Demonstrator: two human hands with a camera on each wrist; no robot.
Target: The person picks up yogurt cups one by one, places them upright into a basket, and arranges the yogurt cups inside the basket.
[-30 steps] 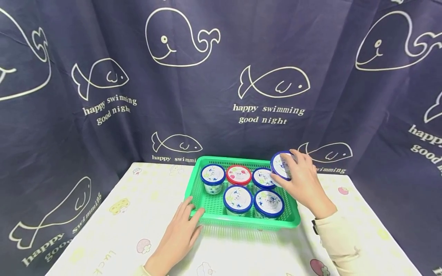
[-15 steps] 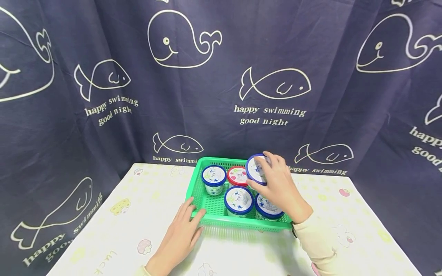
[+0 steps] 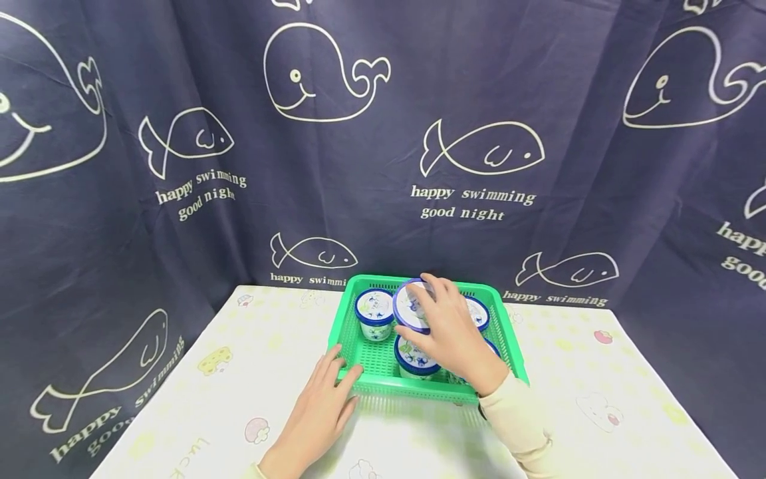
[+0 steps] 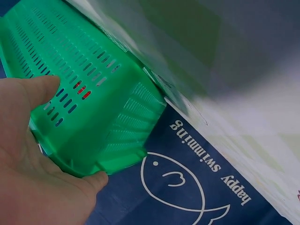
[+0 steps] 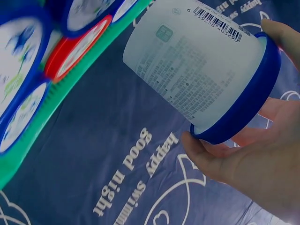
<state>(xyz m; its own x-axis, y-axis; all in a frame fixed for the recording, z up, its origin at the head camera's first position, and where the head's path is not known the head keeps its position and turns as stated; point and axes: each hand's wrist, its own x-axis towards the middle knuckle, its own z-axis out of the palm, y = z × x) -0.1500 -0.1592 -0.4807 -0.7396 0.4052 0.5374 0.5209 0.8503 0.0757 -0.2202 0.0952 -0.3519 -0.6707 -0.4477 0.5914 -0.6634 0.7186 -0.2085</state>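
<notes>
In the head view my right hand [image 3: 451, 329] holds a white tub with a blue lid [image 3: 409, 306] by its lid, above the green basket [image 3: 341, 332]. The right wrist view shows this tub [image 5: 197, 70] tilted, its barcode visible, with fingers and thumb spread round the lid rim. My left hand [image 3: 320, 406] grips the basket's front left corner, its thumb [image 4: 44, 91] against the outer wall in the left wrist view. Inside the basket stand a blue-lidded tub [image 3: 376, 313] at back left and another [image 3: 413, 359] in front. A red-lidded tub [image 5: 77, 47] shows in the right wrist view.
Another blue-lidded tub [image 3: 477, 313] sits at the basket's back right, and one more is partly hidden under the right wrist. The basket stands on a white patterned tablecloth [image 3: 574, 372]. Close behind hangs a dark blue curtain [image 3: 383, 199] with whale prints.
My right hand has carried the blue-lidded tub leftward, from the basket's back right to above its middle, covering the red-lidded tub in the head view. My left hand stays at the corner.
</notes>
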